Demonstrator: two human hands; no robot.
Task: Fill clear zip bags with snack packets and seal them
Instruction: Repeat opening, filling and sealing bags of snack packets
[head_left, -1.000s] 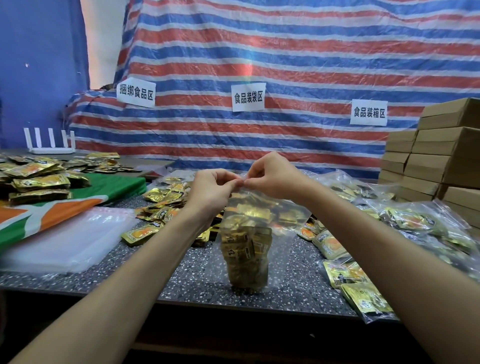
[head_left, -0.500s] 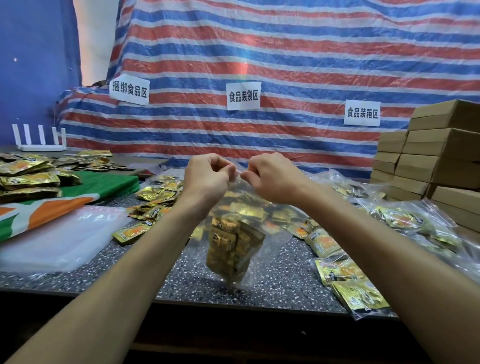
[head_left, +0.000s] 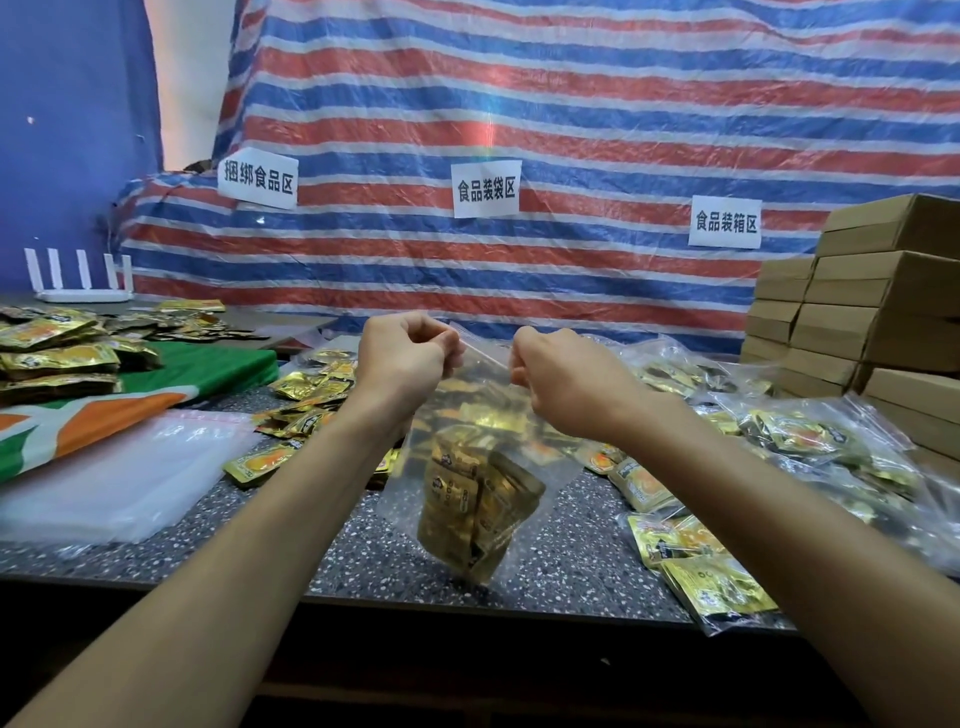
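Plastic bag (head_left: 543, 470): clear, hangs tilted over the near edge of the speckled table (head_left: 571, 561)
Packets (head_left: 478, 512): gold, bunched in bag's bottom
Left hand (head_left: 400, 364): fingers curled, pinching bag's top strip
Right hand (head_left: 566, 384): likewise pinching the strip, apart from left
Filled bags (head_left: 810, 441): heaped at right

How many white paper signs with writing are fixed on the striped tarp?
3. The left sign, the middle sign and the right sign, which is beside the cardboard boxes. All are on the striped tarp. None appears hidden.
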